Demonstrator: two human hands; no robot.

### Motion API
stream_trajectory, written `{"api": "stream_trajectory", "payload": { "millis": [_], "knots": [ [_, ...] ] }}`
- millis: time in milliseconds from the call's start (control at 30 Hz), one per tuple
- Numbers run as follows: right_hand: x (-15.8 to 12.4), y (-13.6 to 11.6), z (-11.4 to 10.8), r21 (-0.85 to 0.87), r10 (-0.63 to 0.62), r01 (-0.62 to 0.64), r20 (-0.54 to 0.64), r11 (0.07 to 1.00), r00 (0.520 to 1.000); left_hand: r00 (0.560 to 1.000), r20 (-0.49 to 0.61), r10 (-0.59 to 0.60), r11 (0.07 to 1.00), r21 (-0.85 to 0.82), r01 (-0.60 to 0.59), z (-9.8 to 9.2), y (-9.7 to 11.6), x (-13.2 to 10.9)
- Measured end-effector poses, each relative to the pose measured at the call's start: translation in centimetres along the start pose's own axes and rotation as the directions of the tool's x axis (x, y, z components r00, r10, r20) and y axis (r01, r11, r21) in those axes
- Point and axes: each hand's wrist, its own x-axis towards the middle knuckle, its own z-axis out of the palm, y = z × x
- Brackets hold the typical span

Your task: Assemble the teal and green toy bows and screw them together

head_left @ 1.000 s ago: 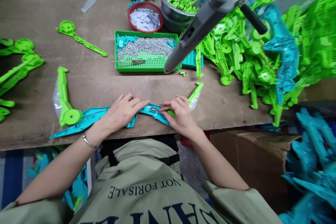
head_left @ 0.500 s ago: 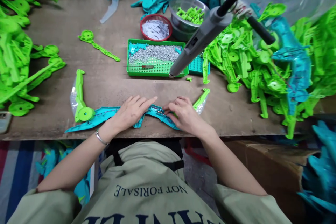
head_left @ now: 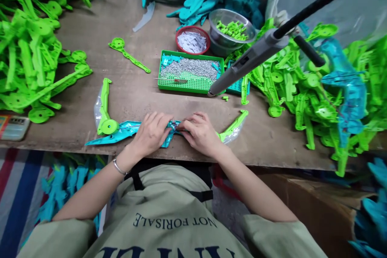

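A teal and green plastic toy bow (head_left: 117, 132) lies along the near edge of the wooden table (head_left: 127, 96). My left hand (head_left: 151, 132) presses on its teal middle, fingers curled over it. My right hand (head_left: 201, 133) rests just to the right, fingertips pinched on the same middle part where a small metal piece shows. The green limbs (head_left: 104, 105) of the bow curve away at both ends, partly in clear wrap.
A grey powered screwdriver (head_left: 250, 60) hangs above a green tray of screws (head_left: 190, 73). Behind stand a red basket (head_left: 192, 40) and a metal bowl (head_left: 231, 30) of green bits. Green part piles flank the table, teal ones lie at the back. A cardboard box (head_left: 317, 205) sits lower right.
My left fingers have curled from flat to bent over the bow's middle, and both hands have drawn closer together. The view has shifted, so everything sits further right.
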Motion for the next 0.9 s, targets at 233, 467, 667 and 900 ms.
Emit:
{"api": "stream_trajectory", "payload": {
  "millis": [233, 467, 667, 900],
  "knots": [
    [0.4, 0.2, 0.4, 0.036, 0.003, -0.004, 0.003, 0.999, 1.000, 0.997, 0.034, 0.063, 0.998, 0.019, -0.063, 0.4, 0.4, -0.1],
    [0.9, 0.0, -0.3, 0.049, 0.083, -0.089, 0.117, 0.995, 0.990, 0.991, 0.020, 0.129, 0.991, -0.023, -0.129, 1.1, -0.6, 0.4],
    [1.6, 0.0, -0.9, 0.100, 0.128, -0.151, 0.210, 0.983, 0.969, 0.993, -0.001, 0.119, 0.992, -0.049, -0.119, 1.6, -0.6, 0.6],
    [1.5, -0.6, -0.9, 0.081, 0.136, -0.154, 0.191, 0.985, 0.972, 0.984, -0.096, -0.148, 0.983, -0.122, 0.136, 1.5, 0.9, 0.1]
  ]
}}
